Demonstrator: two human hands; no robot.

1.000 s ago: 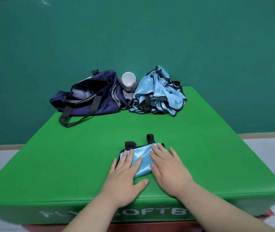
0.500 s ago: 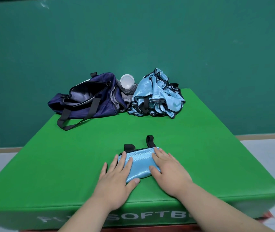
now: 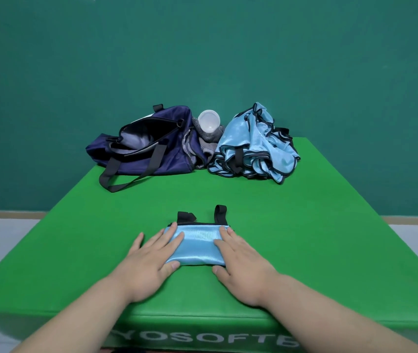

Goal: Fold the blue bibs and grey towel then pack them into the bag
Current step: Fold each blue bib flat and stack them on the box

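Observation:
A folded light-blue bib (image 3: 197, 244) with black straps lies near the front of the green table (image 3: 304, 225). My left hand (image 3: 149, 263) presses flat on its left end with straight fingers. On its right end rests my right hand (image 3: 241, 266), also flat. At the back left sits the navy bag (image 3: 147, 149), unzipped and gaping. A heap of unfolded blue bibs (image 3: 253, 146) lies at the back right. Between bag and heap a grey towel (image 3: 208, 143) is bunched up.
A clear plastic cup (image 3: 209, 119) lies on the grey towel, mouth facing me. The bag's black strap (image 3: 116, 179) trails forward onto the table. A teal wall stands right behind the table; pale floor shows on both sides.
My hands have slid apart from the bib's middle to its two ends, and the bib now lies straighter across the table.

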